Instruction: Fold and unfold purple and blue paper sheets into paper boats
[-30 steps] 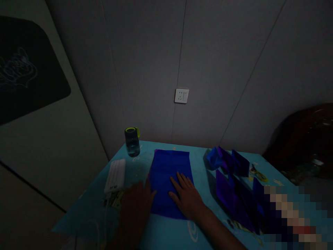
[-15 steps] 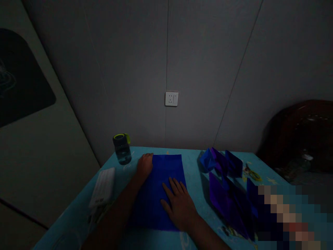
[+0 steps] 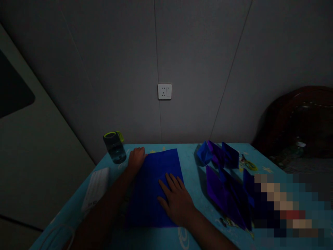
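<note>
- Right hand (image 3: pixel 178 205): palm down, fingers spread wide, flat on the blue sheet (image 3: pixel 154 184) beneath it.
- Left hand (image 3: pixel 136 160): stretched farther out, at the sheet's far left corner, fingers curled; cannot tell whether they grip.

Your left hand (image 3: pixel 136 160) has gone from beside the near left part of the blue sheet (image 3: pixel 153 194), where it showed as a blur a second ago, out to the sheet's far left corner, its fingers now curled there. Your left forearm (image 3: pixel 106 205) has stretched along the sheet's left side, covering the near end of the white block (image 3: pixel 95 185). The sheet's far edge seems to have slanted slightly, though the dim light leaves that uncertain. Your view has swung too: the drawing on the dark panel (image 3: pixel 13 86), well left of the sheet, has left sight.
</note>
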The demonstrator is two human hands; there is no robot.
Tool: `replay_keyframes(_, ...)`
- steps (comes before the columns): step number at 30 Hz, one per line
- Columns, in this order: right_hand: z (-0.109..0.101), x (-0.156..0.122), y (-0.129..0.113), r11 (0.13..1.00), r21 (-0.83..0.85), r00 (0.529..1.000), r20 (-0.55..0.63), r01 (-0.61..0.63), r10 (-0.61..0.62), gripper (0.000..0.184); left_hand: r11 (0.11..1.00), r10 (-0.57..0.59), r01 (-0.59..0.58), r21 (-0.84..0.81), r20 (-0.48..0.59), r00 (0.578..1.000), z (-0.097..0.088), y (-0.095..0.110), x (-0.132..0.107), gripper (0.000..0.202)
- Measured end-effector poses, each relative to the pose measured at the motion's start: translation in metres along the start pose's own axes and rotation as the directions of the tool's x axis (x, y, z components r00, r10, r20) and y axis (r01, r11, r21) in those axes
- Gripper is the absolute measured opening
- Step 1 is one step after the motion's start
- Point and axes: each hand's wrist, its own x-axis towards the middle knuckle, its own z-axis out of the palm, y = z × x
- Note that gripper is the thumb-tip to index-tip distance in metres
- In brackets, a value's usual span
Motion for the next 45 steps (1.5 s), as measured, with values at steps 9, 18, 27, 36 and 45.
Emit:
replay_keyframes(9, 0.002, 0.002, 0.000, 1.000, -0.016, 0.999, -0.030, 0.014, -0.014, 0.063, 0.891, 0.450, -0.444, -0.091, 0.059, 0.891, 0.005, 0.059, 0.000, 0.039)
replay_keyframes(18, -0.001, -0.005, -0.014, 0.934, -0.023, 0.934, 0.010, 0.356, -0.356, 0.041, 0.790, 0.589, -0.555, -0.261, 0.069, 0.805, 0.033, 0.091, 0.003, 0.048)
replay_keyframes(27, 0.019, 0.003, -0.066, 0.741, -0.085, 0.746, 0.068, 0.666, -0.663, 0.061, 0.781, 0.590, -0.540, -0.313, 0.086, 0.803, 0.037, 0.089, 0.004, 0.049)
replay_keyframes(36, 0.032, 0.012, -0.082, 0.622, -0.268, 0.672, 0.166, 0.736, -0.722, 0.039, 0.787, 0.554, -0.529, -0.318, -0.011, 0.832, 0.034, 0.091, -0.001, 0.044)
replay_keyframes(45, -0.042, -0.113, -0.011, 0.973, -0.195, 0.936, -0.301, 0.126, -0.181, 0.031, 0.777, 0.567, -0.578, -0.249, -0.121, 0.815, 0.006, 0.094, -0.013, 0.032)
